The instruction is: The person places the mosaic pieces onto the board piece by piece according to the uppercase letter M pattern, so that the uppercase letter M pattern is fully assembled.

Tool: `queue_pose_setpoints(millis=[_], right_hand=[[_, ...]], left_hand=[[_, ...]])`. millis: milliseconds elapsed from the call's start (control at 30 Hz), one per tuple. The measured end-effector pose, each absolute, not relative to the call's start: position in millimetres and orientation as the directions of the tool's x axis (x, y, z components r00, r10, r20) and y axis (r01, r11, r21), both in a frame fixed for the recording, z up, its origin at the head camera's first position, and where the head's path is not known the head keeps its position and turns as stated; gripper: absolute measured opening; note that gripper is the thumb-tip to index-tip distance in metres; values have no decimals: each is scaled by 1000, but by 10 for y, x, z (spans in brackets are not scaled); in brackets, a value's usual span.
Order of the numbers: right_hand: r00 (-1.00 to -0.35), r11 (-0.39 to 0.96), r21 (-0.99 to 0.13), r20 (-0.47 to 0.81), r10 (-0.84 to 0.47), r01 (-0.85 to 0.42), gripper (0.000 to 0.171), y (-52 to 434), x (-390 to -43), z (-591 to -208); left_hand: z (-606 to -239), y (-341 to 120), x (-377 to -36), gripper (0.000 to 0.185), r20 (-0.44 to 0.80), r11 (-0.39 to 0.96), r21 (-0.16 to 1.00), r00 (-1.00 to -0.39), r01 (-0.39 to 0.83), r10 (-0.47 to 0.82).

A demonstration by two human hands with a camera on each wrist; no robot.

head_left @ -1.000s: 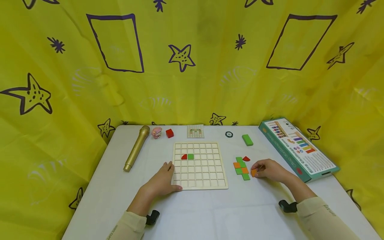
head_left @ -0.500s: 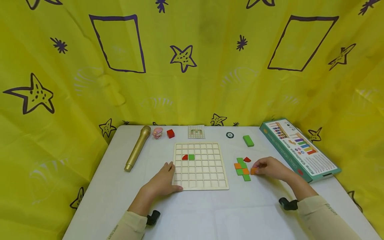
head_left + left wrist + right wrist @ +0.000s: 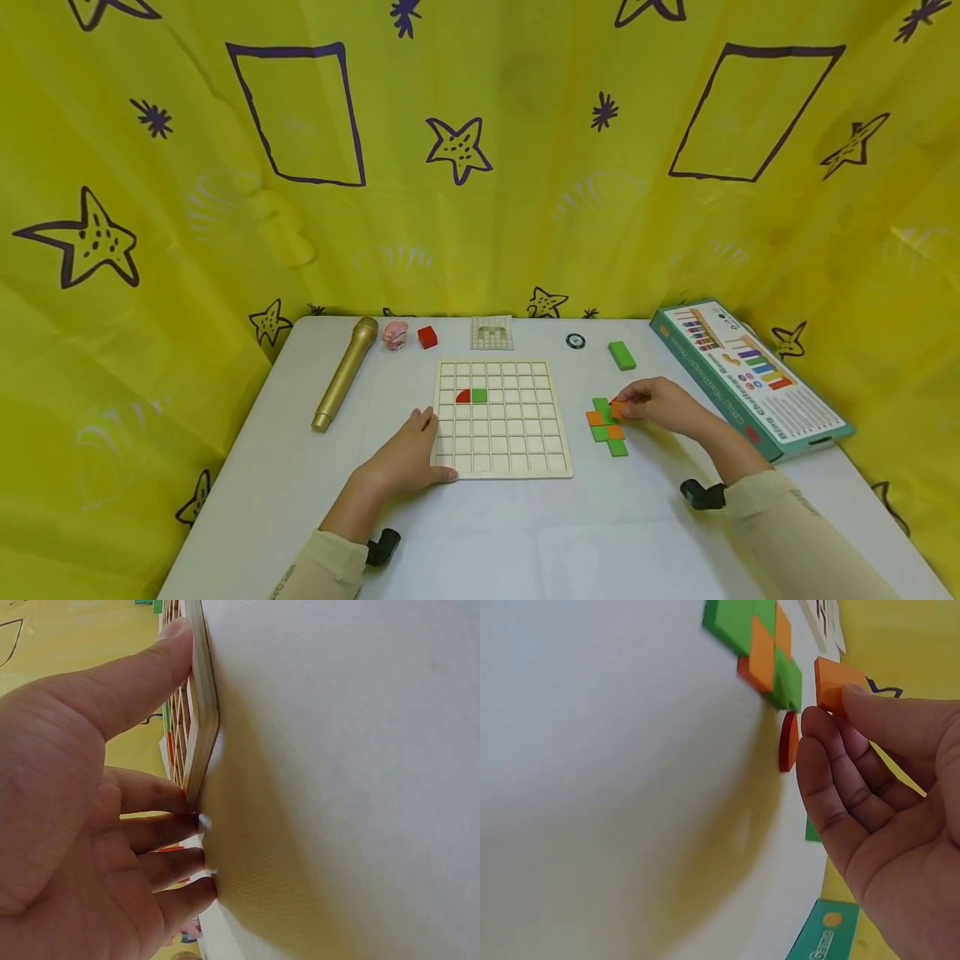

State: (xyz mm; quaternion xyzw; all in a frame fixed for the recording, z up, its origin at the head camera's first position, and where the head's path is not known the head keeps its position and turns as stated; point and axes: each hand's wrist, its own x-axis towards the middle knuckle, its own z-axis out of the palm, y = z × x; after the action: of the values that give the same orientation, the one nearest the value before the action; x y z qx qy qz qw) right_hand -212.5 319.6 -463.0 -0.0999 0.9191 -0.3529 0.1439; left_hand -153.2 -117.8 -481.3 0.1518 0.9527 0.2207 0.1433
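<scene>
The person's right hand (image 3: pixel 663 406) pinches an orange square tile (image 3: pixel 618 410) between thumb and fingertips, at the far right of the tile cluster (image 3: pixel 615 432). In the right wrist view the tile is up off the white tabletop (image 3: pixel 510 533), near a red quarter-circle tile (image 3: pixel 784 742) lying flat. The left hand (image 3: pixel 408 454) has its thumb on the near edge of the wooden grid board (image 3: pixel 499 427), close to the near left corner, with the fingers spread apart down along the left edge.

A strip of cloth separates the board's right edge from the cluster. On the board, a red quarter-circle piece (image 3: pixel 464 397) sits just left of a green square piece (image 3: pixel 479 396), toward the far left. Beyond the far edge lies a pattern card (image 3: pixel 492 332). A gold microphone (image 3: pixel 345 375) lies well left; the Ring Challenge Game box (image 3: pixel 750 375) runs along the right side, a green block (image 3: pixel 621 356) left of it.
</scene>
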Motion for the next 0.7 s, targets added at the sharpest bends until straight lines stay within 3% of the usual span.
queue_pose_setpoints(millis=[700], right_hand=[[-925, 703, -709, -224, -307, -62, 18, 2616, -2465, -4537]], left_hand=[[-4858, -1187, -1544, 103, -197, 862, 449, -915, 234, 351]])
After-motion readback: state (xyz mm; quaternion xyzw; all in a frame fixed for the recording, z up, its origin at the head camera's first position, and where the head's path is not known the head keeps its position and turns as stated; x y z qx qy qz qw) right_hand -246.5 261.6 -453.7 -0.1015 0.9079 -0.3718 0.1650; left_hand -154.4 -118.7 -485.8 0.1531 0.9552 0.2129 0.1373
